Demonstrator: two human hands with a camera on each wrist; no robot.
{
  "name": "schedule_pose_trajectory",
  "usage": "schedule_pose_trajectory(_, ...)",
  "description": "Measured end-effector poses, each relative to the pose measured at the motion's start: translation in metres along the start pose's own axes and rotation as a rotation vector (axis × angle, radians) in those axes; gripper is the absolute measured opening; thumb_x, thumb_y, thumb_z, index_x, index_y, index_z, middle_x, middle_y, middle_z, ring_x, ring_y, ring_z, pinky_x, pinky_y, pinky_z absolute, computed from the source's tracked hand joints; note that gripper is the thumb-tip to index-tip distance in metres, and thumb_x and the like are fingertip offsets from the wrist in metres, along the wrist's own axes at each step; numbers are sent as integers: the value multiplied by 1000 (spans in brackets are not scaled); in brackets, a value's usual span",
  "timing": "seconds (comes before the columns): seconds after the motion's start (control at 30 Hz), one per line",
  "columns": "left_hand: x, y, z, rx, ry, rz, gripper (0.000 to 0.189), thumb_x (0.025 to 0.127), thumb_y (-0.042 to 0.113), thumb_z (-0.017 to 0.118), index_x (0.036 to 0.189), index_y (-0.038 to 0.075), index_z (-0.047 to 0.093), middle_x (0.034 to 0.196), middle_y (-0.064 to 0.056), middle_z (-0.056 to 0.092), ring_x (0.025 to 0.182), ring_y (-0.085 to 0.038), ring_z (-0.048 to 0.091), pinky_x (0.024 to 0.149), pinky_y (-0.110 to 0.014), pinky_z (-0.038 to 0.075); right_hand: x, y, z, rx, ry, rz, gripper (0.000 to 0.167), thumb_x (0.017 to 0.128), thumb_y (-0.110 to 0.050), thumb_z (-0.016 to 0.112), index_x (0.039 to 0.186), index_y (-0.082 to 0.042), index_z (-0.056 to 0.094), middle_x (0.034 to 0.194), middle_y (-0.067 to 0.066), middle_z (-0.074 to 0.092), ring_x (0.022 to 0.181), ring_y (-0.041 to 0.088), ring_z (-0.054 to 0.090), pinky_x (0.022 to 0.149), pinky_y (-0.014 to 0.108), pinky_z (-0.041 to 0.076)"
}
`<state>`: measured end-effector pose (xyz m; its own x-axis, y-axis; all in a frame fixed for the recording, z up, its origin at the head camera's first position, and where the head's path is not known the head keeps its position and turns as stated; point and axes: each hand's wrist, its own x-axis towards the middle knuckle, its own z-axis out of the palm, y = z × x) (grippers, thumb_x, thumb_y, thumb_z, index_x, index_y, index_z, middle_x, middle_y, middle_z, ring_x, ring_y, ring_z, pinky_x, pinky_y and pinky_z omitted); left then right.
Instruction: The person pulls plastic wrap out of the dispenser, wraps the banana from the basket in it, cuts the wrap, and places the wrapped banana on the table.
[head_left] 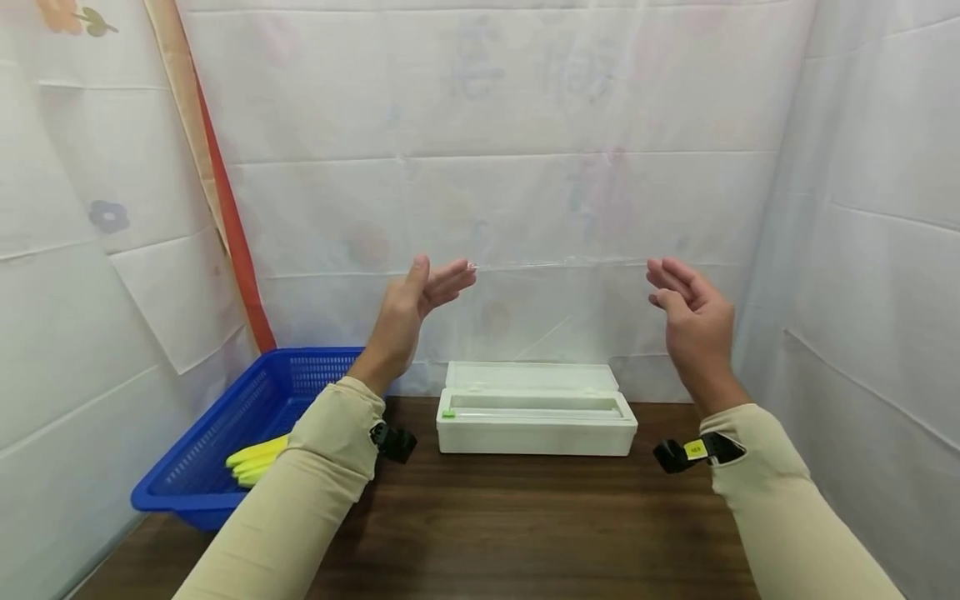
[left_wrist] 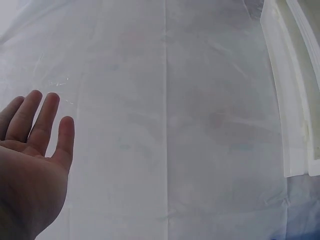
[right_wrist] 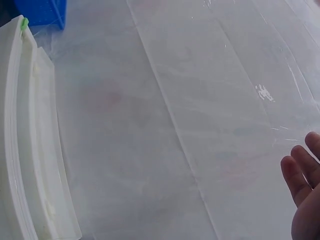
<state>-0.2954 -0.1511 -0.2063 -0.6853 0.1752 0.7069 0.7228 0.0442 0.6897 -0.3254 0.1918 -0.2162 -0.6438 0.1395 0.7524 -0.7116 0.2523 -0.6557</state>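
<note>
A sheet of clear cling film (head_left: 555,321) rises from a white dispenser box (head_left: 536,437) and spans the gap between the two hands, its top edge a faint line. My left hand (head_left: 405,308) is raised on the left with straight fingers and the thumb standing apart. Film glints right at its fingertips (left_wrist: 51,100). On the other side my right hand (head_left: 697,312) is raised at about the same height, fingers relaxed, thumb apart from them. Shiny creases of film show beside its fingertips (right_wrist: 290,162). The box's lid (head_left: 532,377) stands open at the back, a green slider (head_left: 448,413) at its left end.
A blue plastic basket (head_left: 180,500) with yellow bananas (head_left: 255,458) stands left of the box, partly behind the left sleeve. Beneath lies a dark wooden table (head_left: 525,525). White sheets (head_left: 510,208) hang behind and at both sides.
</note>
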Motion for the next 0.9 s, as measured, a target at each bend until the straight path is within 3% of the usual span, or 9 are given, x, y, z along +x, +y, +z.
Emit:
schedule_pose_trajectory(0.4,-12,0,17,-108,-53,61,60,110,41,27,137,-2,59,133,-17,63,124,-28,60,98,-47,50,-17,-1,-19,82,73,-6,35,101,-4,49,133,-5,64,128,12,67,112,19,67,84,21,54)
schedule_pose_trajectory(0.7,-34,-4,26,-105,-119,50,61,111,41,25,139,-3,56,135,-14,62,125,-28,59,99,-47,49,-38,-4,-32,226,122,31,30,101,1,49,126,1,67,121,16,70,103,20,70,81,24,56)
schedule_pose_trajectory(0.9,-53,-3,26,-83,-126,47,61,111,40,24,139,-3,56,134,-14,63,124,-27,59,98,-45,50,-48,-6,-34,288,124,19,28,100,3,50,122,5,67,115,16,72,98,21,72,78,26,57)
